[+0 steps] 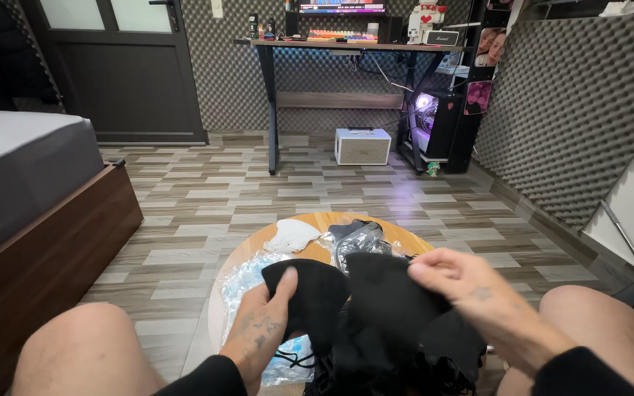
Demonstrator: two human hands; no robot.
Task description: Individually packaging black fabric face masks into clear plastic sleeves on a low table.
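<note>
On the small round wooden table [317, 220] between the seated person's bare knees lie the wrappers: a crinkled clear plastic packet [247, 275] with a bluish tint along the table's left side, running under the left hand, and a second clear plastic bag [361, 238] with something dark inside it near the far edge. Just left of that bag sits a white face mask [291, 235], cupped and folded. Over by the desk [346, 45], two pinkish photo prints [487, 45] hang one above the other on a dark upright post, and a white box-shaped speaker [362, 146] stands on the floor beneath.

Nearer, the left hand [262, 326] grips a black face mask [310, 293] by its left edge, thumb laid flat on top of the cloth and fingers tucked beneath it. The right hand [467, 290] pinches the upper edge of another black cloth piece [390, 290], thumb and fingertips closed on the fabric, wrist raised above it. Both pieces overlap at the middle, above a heap of more black masks [383, 359] with thin ear loops trailing at the table's near edge, close against the person's lap.
</note>
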